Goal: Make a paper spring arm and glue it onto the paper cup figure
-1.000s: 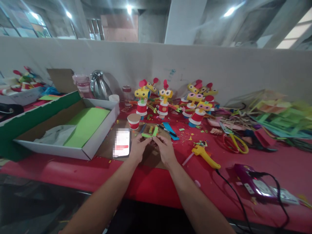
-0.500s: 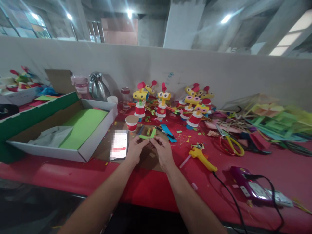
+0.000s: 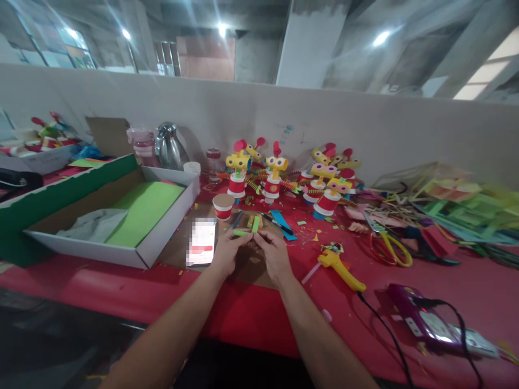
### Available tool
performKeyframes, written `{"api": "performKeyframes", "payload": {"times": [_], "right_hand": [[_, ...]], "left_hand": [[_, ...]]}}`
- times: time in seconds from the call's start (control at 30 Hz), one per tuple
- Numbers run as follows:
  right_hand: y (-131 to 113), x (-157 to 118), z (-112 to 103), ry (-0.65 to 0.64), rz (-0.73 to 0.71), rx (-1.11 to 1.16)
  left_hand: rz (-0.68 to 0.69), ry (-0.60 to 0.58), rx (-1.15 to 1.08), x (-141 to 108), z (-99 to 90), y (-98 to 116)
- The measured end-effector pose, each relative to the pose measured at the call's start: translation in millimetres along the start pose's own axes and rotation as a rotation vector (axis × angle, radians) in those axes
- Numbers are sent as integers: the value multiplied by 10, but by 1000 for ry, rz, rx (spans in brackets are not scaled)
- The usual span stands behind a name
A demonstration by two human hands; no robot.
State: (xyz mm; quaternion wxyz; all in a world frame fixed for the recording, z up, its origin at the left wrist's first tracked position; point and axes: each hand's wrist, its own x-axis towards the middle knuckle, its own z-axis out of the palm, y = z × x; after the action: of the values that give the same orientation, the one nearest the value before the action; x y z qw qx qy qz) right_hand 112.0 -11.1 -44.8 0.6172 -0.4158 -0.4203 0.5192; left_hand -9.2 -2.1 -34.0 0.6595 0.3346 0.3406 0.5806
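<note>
My left hand [image 3: 227,249] and my right hand [image 3: 274,253] meet over a brown cardboard sheet [image 3: 253,270], fingertips nearly touching. Between them they pinch light green paper strips [image 3: 255,224], one pointing left and one standing up, joined at a corner. Both hands are closed on the strips. A lit phone [image 3: 201,241] lies just left of my left hand. Behind it stands a red and white paper cup [image 3: 223,207]. Beyond my fingers are a dark pen [image 3: 278,222] and a blue paper strip [image 3: 284,224].
Several paper-cup figures [image 3: 272,186] stand at the back. An open box [image 3: 141,254] with green paper is on the left. To the right lie a yellow glue gun [image 3: 343,272] with a cord, yellow-handled scissors [image 3: 395,249], a purple device [image 3: 425,319] and piled coloured paper [image 3: 458,200].
The view has shifted slightly, so the scene sits a little further right and lower. My hands still hold the green strips, and the left-pointing strip lies a bit flatter.
</note>
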Motion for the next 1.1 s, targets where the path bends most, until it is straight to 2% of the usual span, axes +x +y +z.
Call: {"api": "performKeyframes", "payload": {"times": [0.27, 0.53, 0.73, 1.1], "right_hand": [[-25, -20, 31, -11, 12, -16], [-25, -26, 40, -34, 35, 48], [-30, -25, 49, 1, -27, -52], [6, -18, 43, -15, -27, -24]], "left_hand": [[50, 63, 32, -12, -6, -15], [65, 63, 26, -18, 6, 5], [49, 43, 42, -29, 7, 10], [58, 50, 54, -47, 40, 40]]}}
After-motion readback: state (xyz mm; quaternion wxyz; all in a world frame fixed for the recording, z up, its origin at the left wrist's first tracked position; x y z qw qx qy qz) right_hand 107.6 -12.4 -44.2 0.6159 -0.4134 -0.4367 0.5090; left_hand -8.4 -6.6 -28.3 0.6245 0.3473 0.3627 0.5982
